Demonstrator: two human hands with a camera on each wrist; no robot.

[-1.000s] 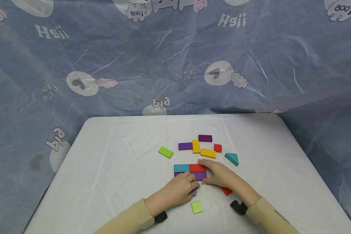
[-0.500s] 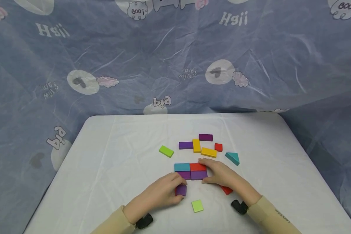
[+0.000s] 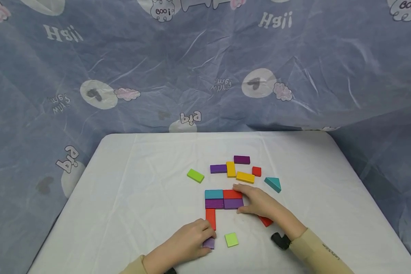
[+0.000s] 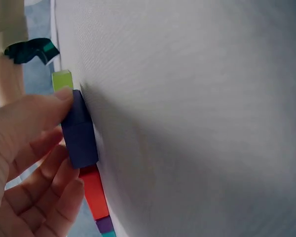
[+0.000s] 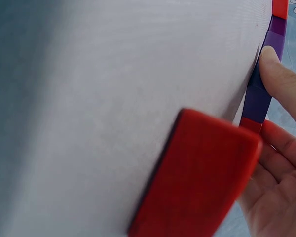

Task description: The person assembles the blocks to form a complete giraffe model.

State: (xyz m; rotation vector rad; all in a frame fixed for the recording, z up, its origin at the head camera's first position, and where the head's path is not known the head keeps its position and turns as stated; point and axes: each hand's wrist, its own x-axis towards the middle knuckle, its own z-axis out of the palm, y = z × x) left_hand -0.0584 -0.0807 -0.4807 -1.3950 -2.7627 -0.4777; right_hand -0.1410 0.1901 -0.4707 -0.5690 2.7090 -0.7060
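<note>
In the head view, my left hand [image 3: 191,240] pinches a purple block [image 3: 209,243] at the near end of an upright red block [image 3: 210,219]. The left wrist view shows the thumb on this purple block [image 4: 80,131], in line with the red block [image 4: 94,192]. Two rows lie above: a teal block [image 3: 214,194] beside a red block [image 3: 232,194], over a magenta-purple block [image 3: 214,204] and a violet block [image 3: 233,204]. My right hand [image 3: 260,202] holds the right end of these rows, thumb on the violet block [image 5: 259,91], fingertips at the red one.
A light green square block [image 3: 231,239] lies right of the left hand. Another red block [image 3: 266,221] is partly under the right wrist. Farther back lie a teal triangle [image 3: 273,184], yellow blocks [image 3: 245,177], purple blocks [image 3: 218,168], a small red block [image 3: 256,171] and a green block [image 3: 195,175].
My left hand has moved left, then toward the near edge with the purple block, uncovering the upright red block. The right hand stays at the rows.
</note>
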